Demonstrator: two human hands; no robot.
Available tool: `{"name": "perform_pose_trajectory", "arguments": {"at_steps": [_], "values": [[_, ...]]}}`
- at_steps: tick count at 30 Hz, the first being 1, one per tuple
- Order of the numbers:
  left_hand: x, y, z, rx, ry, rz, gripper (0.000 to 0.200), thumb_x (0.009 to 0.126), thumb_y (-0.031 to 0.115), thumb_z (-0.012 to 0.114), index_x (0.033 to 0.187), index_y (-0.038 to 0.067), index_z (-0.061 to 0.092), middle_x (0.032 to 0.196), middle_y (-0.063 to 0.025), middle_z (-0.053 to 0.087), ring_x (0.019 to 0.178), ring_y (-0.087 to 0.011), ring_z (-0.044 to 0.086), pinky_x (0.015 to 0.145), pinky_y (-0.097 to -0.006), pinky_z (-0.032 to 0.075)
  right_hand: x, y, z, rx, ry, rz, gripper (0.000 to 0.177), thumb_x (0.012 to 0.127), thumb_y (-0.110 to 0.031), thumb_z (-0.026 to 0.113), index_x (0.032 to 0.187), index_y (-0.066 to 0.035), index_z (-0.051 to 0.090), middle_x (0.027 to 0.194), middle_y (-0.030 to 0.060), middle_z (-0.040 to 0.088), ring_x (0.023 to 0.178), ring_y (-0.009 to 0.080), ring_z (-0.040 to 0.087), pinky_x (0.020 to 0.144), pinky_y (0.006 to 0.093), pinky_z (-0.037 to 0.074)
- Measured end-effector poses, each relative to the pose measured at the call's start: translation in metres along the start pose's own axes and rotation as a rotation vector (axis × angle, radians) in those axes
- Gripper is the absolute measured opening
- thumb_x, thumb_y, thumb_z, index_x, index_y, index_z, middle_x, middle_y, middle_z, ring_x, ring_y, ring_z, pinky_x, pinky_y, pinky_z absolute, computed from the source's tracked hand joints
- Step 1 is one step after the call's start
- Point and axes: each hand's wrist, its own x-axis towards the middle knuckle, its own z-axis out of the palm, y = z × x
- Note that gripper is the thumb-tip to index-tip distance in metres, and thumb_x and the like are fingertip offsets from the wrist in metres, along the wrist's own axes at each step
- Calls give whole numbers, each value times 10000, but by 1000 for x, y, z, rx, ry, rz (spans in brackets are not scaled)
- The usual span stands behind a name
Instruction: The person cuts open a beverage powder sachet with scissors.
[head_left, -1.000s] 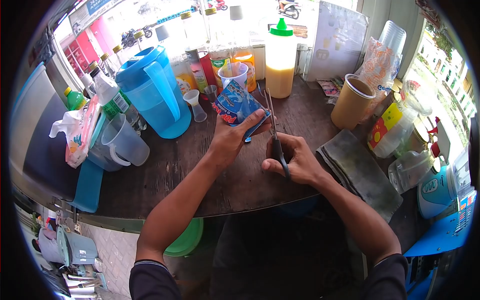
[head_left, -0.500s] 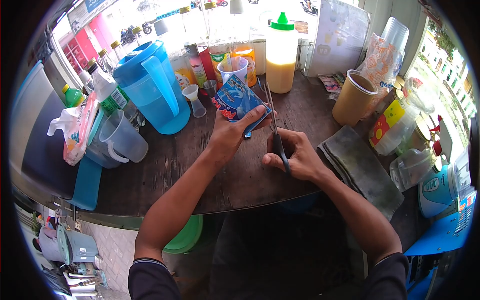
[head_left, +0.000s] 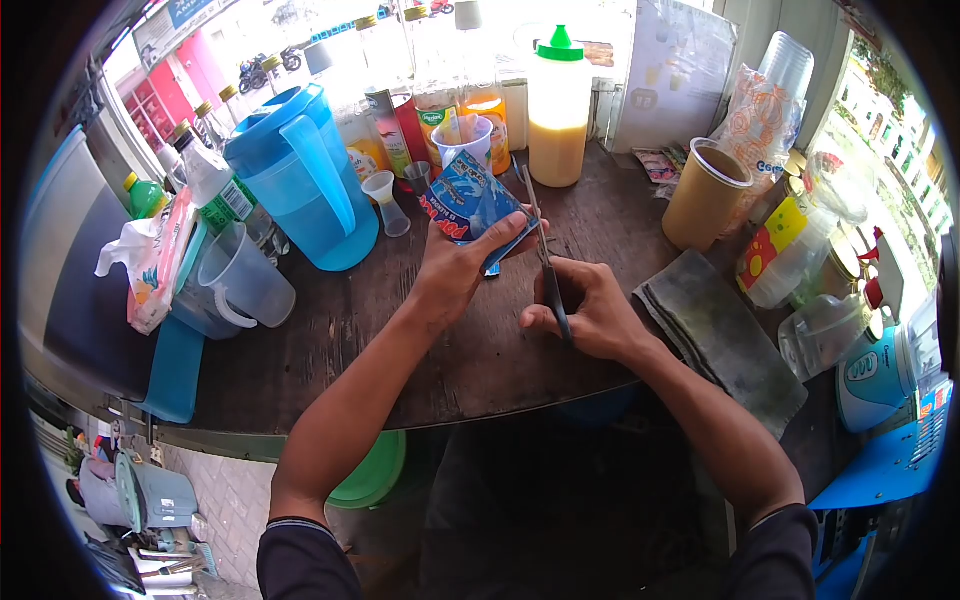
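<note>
A blue printed sachet (head_left: 474,200) is gripped in my left hand (head_left: 462,262), the thumb pressed on its front. My right hand (head_left: 592,308) holds scissors (head_left: 550,275) with a dark handle, blades pointing up along the sachet's right edge. Whether the blades touch the sachet is hard to tell. Just behind the sachet stands a white cup (head_left: 464,143) with something inside it. A small hourglass-shaped measuring cup (head_left: 390,205) stands to the left of the sachet.
On the wooden table (head_left: 440,370) are a blue pitcher (head_left: 305,185), a clear jug (head_left: 250,275), a green-capped bottle (head_left: 560,120), a brown cup (head_left: 703,200) and a grey cloth (head_left: 720,335). Several bottles line the back. A person (head_left: 98,492) is at the lower left.
The scissors' blades have shifted slightly left and look closer together. My right hand's thumb has moved slightly left. The sachet has tilted a little in my left hand.
</note>
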Motion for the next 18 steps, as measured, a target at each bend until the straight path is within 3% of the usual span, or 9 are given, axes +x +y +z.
{"name": "perform_pose_trajectory", "arguments": {"at_steps": [4,9,13,18], "values": [[6,-4,-6,-58,0,35,309,874,55,712,1130,-43,569,1039,-151,690,936,-260,708,824,-359,615,0,6,-1,41,42,28,463,781,-439,813,790,-36,585,690,1,566,636,73,506,572,264,402],[2,1,-13,22,-205,-179,338,828,40,742,1106,-40,566,1051,-157,678,911,-254,709,832,-382,601,4,6,-5,319,266,70,399,885,-410,724,902,-32,599,787,44,643,702,113,628,645,257,505],[-5,6,-10,104,-198,-301,397,814,32,746,1148,-30,541,960,-125,669,849,-244,704,808,-362,584,7,0,-7,374,361,116,345,888,-348,735,896,-32,597,806,49,651,702,105,625,646,251,510],[-2,1,-16,322,-485,-540,481,787,53,785,1187,4,522,929,-106,659,776,-190,682,722,-328,560,6,-5,-8,433,339,77,351,800,-159,809,1033,-38,577,811,41,654,705,101,632,636,250,518]]}}
